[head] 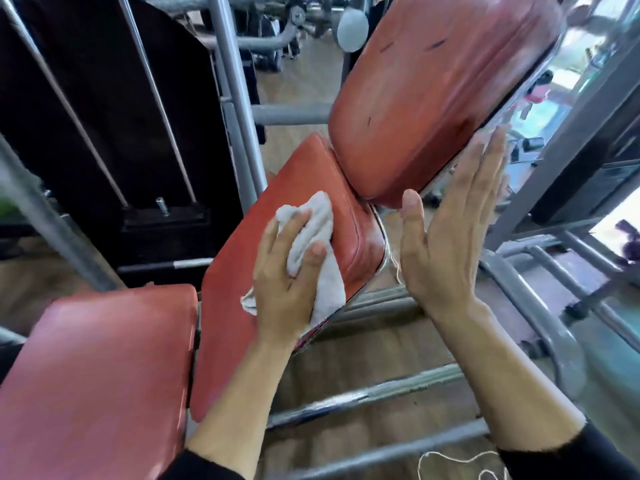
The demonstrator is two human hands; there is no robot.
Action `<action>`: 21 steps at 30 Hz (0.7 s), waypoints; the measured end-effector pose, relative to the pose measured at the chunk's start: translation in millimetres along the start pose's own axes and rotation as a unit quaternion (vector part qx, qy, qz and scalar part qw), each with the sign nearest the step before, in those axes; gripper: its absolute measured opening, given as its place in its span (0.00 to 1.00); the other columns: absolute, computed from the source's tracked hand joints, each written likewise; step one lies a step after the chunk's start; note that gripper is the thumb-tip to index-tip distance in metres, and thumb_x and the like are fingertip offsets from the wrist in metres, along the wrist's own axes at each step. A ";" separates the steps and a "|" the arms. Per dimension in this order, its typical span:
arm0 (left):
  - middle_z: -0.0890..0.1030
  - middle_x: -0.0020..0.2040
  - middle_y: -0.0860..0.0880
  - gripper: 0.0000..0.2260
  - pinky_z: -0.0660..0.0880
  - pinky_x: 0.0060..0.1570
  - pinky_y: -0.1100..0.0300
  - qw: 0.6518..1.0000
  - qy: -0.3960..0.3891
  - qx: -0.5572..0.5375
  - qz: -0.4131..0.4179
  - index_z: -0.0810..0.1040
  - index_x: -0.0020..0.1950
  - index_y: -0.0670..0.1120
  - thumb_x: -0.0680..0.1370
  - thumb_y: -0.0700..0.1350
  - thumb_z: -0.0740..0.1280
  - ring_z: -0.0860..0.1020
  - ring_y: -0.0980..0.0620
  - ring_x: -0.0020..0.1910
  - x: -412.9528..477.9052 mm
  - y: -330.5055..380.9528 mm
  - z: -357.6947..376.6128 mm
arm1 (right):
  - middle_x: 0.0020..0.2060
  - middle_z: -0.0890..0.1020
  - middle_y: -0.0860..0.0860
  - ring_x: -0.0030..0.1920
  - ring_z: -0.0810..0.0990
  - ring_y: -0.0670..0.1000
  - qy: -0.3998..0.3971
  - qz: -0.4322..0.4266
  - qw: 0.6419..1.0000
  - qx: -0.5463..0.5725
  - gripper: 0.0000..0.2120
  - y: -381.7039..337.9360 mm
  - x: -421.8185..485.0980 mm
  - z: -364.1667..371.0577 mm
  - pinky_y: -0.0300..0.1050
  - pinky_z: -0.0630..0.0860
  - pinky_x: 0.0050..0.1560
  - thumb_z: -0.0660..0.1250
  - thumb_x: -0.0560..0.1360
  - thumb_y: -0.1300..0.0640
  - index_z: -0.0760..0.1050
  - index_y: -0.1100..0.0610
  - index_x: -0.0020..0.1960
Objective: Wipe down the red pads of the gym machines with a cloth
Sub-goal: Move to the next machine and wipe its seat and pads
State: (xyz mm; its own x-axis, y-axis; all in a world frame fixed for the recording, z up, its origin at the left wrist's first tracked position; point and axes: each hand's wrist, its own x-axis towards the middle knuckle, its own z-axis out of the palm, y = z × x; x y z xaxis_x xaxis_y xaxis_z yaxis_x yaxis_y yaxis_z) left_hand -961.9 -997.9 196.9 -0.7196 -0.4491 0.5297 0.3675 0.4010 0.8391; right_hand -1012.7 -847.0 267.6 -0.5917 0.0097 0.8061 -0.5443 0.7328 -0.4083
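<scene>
Cloth is down on the middle red pad, a white, crumpled rag sitting on the upper half of that slanted cushion, close to its right edge; the left hand is on top of it, fingers curled over the bunched fabric and thumb clamped against its side, so that hand has a firm hold on the rag and presses it onto the vinyl; a loose tail of fabric hangs out below the palm. Over to the right hand: it's wide and flat, fingers straight and together, thumb up, holding nothing; it stands on edge beside the lower right rim of the upper red pad, and whether the blurred fingertips actually touch that rim, I cannot tell. The upper pad tilts steeply and its bottom corner meets the top of the middle one; scuffs and dark nicks show on its face. A third, lower red pad lies at bottom left, just beside the middle cushion. Grey frame tubes run behind and beneath; a black weight stack stands at left; wooden floor below, with a white string near the black right sleeve.
</scene>
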 end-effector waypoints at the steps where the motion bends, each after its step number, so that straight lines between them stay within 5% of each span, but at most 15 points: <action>1: 0.75 0.67 0.48 0.19 0.65 0.69 0.62 1.000 -0.004 -0.014 0.018 0.76 0.66 0.47 0.78 0.53 0.63 0.69 0.53 0.70 11.4 14.7 7.9 | 0.75 0.49 0.67 0.76 0.46 0.64 0.002 0.000 1.000 0.004 0.33 0.7 9.7 -2.2 0.60 0.43 0.75 0.58 0.80 0.53 0.48 0.70 0.75; 6: 0.73 0.67 0.52 0.18 0.67 0.66 0.63 0.996 -0.027 -0.038 0.074 0.76 0.67 0.48 0.79 0.51 0.64 0.71 0.61 0.66 63.0 57.3 45.9 | 0.75 0.49 0.67 0.76 0.46 0.65 0.007 -0.009 1.000 0.011 0.35 2.5 43.4 -6.4 0.60 0.42 0.75 0.61 0.80 0.52 0.47 0.70 0.76; 10: 0.74 0.67 0.57 0.17 0.70 0.66 0.47 0.996 -0.043 -0.038 0.061 0.77 0.65 0.56 0.78 0.57 0.64 0.73 0.53 0.66 93.3 50.3 63.8 | 0.75 0.49 0.68 0.76 0.46 0.65 0.019 -0.013 1.000 0.010 0.37 5.3 56.2 -3.6 0.56 0.41 0.76 0.61 0.80 0.50 0.47 0.71 0.75; 16: 0.78 0.64 0.56 0.14 0.68 0.69 0.56 0.996 -0.046 -0.074 -0.020 0.79 0.61 0.62 0.75 0.56 0.66 0.73 0.61 0.65 182.1 34.8 79.4 | 0.75 0.46 0.66 0.77 0.41 0.57 0.001 -0.019 1.000 -0.008 0.39 11.6 59.1 1.0 0.54 0.39 0.76 0.53 0.79 0.42 0.44 0.70 0.75; 18: 0.77 0.66 0.54 0.18 0.67 0.69 0.54 0.997 -0.044 -0.051 -0.025 0.79 0.64 0.56 0.76 0.57 0.65 0.72 0.59 0.66 188.1 29.8 82.2 | 0.75 0.45 0.65 0.76 0.40 0.55 -0.002 -0.018 1.000 -0.018 0.40 13.4 59.5 0.0 0.51 0.37 0.75 0.51 0.79 0.39 0.44 0.69 0.75; 21: 0.74 0.69 0.54 0.18 0.64 0.71 0.49 0.997 -0.066 -0.031 -0.012 0.75 0.66 0.60 0.77 0.61 0.61 0.68 0.53 0.70 157.0 32.1 76.4 | 0.75 0.44 0.62 0.76 0.39 0.55 -0.002 -0.017 1.000 -0.019 0.40 14.4 58.4 0.2 0.53 0.38 0.75 0.50 0.79 0.39 0.43 0.69 0.75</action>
State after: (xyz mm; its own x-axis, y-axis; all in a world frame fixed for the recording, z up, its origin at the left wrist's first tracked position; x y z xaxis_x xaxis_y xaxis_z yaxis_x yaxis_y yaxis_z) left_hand -1108.1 -994.5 297.6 -0.7979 -0.3473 0.4927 0.3829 0.3392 0.8593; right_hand -1055.3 -836.0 308.7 -0.5762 -0.0187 0.8171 -0.5410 0.7581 -0.3641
